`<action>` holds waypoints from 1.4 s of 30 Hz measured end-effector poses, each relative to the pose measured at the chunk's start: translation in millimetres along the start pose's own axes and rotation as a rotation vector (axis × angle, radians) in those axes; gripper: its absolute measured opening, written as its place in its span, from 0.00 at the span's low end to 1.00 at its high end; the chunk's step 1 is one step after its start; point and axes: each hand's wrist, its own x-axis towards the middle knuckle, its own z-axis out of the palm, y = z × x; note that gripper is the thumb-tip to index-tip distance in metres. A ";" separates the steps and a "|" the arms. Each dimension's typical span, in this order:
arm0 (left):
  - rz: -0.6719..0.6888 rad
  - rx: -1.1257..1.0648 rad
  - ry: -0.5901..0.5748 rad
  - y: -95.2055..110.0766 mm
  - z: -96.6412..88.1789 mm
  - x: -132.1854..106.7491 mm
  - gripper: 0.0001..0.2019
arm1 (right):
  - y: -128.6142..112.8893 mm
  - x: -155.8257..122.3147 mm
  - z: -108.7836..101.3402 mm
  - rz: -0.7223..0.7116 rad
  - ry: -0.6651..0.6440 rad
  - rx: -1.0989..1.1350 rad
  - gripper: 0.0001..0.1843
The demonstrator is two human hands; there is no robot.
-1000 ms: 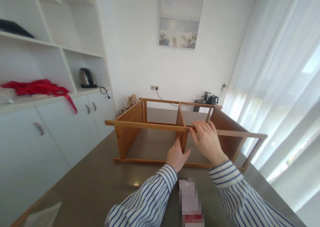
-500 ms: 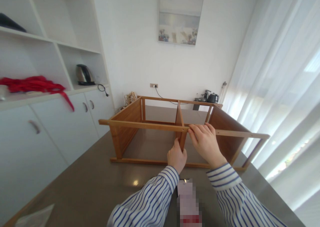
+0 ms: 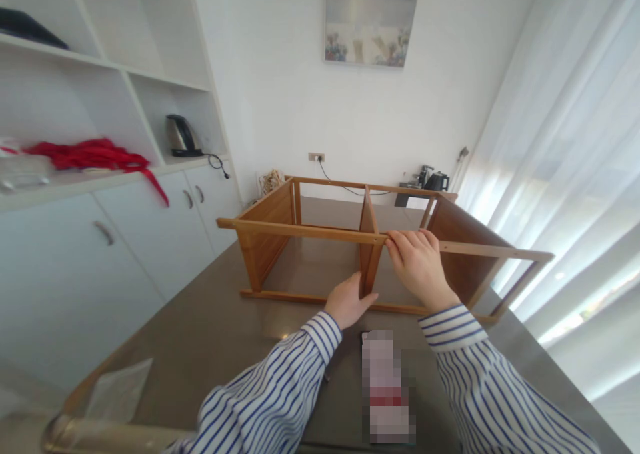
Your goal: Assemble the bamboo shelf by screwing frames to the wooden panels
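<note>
A wooden shelf frame point(image 3: 270, 221) lies on its side on the brown table point(image 3: 200, 347), with a middle divider panel point(image 3: 369, 224) running front to back. My right hand point(image 3: 419, 267) is closed over the frame's top front rail, just right of the divider. My left hand point(image 3: 347, 302) grips the divider's lower front edge from below, fingers hidden behind the wood.
A clear plastic bag point(image 3: 117, 391) lies at the table's near left corner. White cabinets point(image 3: 125, 241) with a kettle point(image 3: 179, 136) and red cloth point(image 3: 90, 155) stand at left. Sheer curtains point(image 3: 565, 174) hang at right. A small dark appliance point(image 3: 433, 179) sits by the far wall.
The view has shifted a little downward and to the left. My left hand has slid lower along the divider's front edge; my right hand stays on the top rail.
</note>
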 end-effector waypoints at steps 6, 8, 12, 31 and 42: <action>-0.053 -0.183 -0.166 -50.8 -49.5 -36.7 0.18 | -0.6 -2.5 -1.0 -0.016 -0.014 -0.008 0.18; -0.042 -0.170 -0.270 -64.8 -64.8 -50.9 0.17 | -5.6 -7.1 -3.6 0.012 0.030 -0.013 0.20; -0.055 -0.003 -0.322 -82.5 -80.8 -76.7 0.15 | -24.4 -26.6 -10.9 0.094 0.146 0.025 0.20; -0.022 0.147 -0.258 -95.7 -62.1 -101.3 0.12 | -119.6 -73.6 55.4 -0.082 -0.956 0.281 0.15; -0.008 0.136 -0.223 -94.2 -62.6 -99.9 0.11 | -123.2 -69.8 69.3 -0.066 -0.968 0.316 0.13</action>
